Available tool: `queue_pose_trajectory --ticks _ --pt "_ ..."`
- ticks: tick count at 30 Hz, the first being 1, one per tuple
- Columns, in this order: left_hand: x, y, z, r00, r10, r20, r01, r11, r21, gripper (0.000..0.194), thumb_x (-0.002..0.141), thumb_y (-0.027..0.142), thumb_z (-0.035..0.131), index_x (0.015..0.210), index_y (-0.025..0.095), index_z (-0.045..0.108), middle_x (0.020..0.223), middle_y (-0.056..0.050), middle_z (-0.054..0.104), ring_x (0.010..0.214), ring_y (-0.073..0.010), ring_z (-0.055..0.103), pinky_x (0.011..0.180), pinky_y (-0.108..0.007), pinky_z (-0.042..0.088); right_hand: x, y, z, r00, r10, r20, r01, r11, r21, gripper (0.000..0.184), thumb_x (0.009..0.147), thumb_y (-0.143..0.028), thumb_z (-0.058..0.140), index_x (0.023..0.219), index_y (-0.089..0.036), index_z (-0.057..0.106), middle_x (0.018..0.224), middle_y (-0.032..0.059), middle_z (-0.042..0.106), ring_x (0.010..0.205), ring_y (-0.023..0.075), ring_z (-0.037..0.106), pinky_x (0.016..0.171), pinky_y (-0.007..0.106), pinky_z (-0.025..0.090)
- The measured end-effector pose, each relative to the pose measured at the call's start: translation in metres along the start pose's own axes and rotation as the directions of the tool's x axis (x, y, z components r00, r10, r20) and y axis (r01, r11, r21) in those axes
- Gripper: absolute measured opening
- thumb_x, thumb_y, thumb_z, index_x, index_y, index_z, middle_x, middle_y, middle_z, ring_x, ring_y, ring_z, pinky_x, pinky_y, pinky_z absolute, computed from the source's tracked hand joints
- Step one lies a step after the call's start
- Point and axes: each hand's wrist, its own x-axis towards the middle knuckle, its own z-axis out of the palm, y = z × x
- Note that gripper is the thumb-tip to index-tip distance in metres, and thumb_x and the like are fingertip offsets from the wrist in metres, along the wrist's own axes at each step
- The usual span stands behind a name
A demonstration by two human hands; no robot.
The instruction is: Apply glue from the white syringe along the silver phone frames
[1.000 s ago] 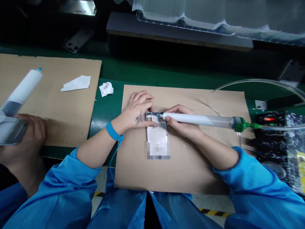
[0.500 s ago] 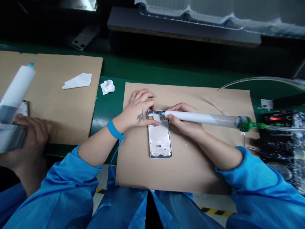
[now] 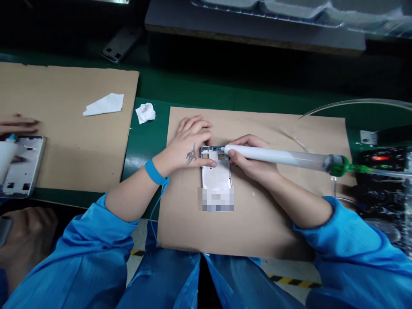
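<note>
A silver phone frame [image 3: 216, 177] lies flat on the brown cardboard, long side toward me; its lower end is blurred by a pixel patch. My left hand [image 3: 192, 143], with a blue wrist strap [image 3: 156, 172], grips its upper left corner. The thumb rests across the frame, and the other fingers bend round by the top edge. In my right hand [image 3: 254, 159] is a white dispensing syringe [image 3: 273, 156], held nearly level and pinched close to its nozzle. The blue tip [image 3: 219, 148] is at the frame's top edge; whether it touches cannot be seen.
A clear hose [image 3: 391, 173] runs from the syringe's green cap toward dark equipment [image 3: 381, 184] at right. Crumpled tissue [image 3: 146, 113] lies left of my cardboard [image 3: 257, 223]. On the neighbouring cardboard [image 3: 86, 159], a co-worker's hand [image 3: 17, 123] is near another phone frame [image 3: 37, 161].
My hands keep their hold, the syringe tip staying along the frame's top edge with little shift. At left, the co-worker's syringe has come down over their phone frame. The view has shifted slightly.
</note>
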Motion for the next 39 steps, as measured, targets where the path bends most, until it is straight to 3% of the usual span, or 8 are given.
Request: queue_pose_trajectory --ticks 10,18,34,39 --pt "0.000 0.001 0.000 1.000 -0.010 0.001 0.010 1.000 0.002 0.070 0.077 0.089 0.087 0.104 0.026 0.073 0.160 -0.013 0.062 0.170 -0.0459 0.035 0.142 -0.071 0.018 -0.001 -0.006 0.001 1.000 -0.009 -0.007 0.008 0.999 -0.032 0.034 0.083 -0.056 0.091 0.092 -0.028 0.077 0.088 0.0071 0.084 0.070 0.0245 0.076 0.059 0.038 0.060" --pt "0.001 0.008 -0.004 0.999 -0.031 0.033 0.030 0.999 0.009 0.065 0.079 0.083 0.089 0.105 0.026 0.072 0.161 -0.013 0.061 0.171 -0.0450 0.033 0.143 -0.069 0.017 -0.001 -0.010 0.002 0.999 -0.050 -0.010 0.049 0.995 -0.092 0.030 0.082 -0.055 0.091 0.093 -0.029 0.079 0.093 0.0077 0.085 0.077 0.0263 0.078 0.069 0.040 0.066" --pt "0.000 0.007 -0.005 1.000 -0.020 0.023 0.020 1.000 0.009 0.070 0.078 0.086 0.089 0.106 0.024 0.073 0.160 -0.014 0.060 0.170 -0.0468 0.034 0.143 -0.071 0.020 0.000 -0.009 0.000 1.000 -0.017 -0.002 0.017 1.000 -0.010 0.032 0.083 -0.055 0.091 0.090 -0.029 0.073 0.086 0.0070 0.083 0.066 0.0251 0.075 0.058 0.040 0.059" --pt "0.000 0.007 -0.003 0.999 -0.018 0.029 0.017 1.000 0.015 0.070 0.079 0.087 0.087 0.106 0.025 0.073 0.161 -0.014 0.060 0.170 -0.0466 0.034 0.143 -0.070 0.020 -0.004 -0.004 0.000 1.000 -0.023 -0.015 0.023 1.000 0.007 0.043 0.085 -0.069 0.089 0.089 -0.030 0.072 0.082 0.0069 0.081 0.063 0.0249 0.073 0.055 0.040 0.059"
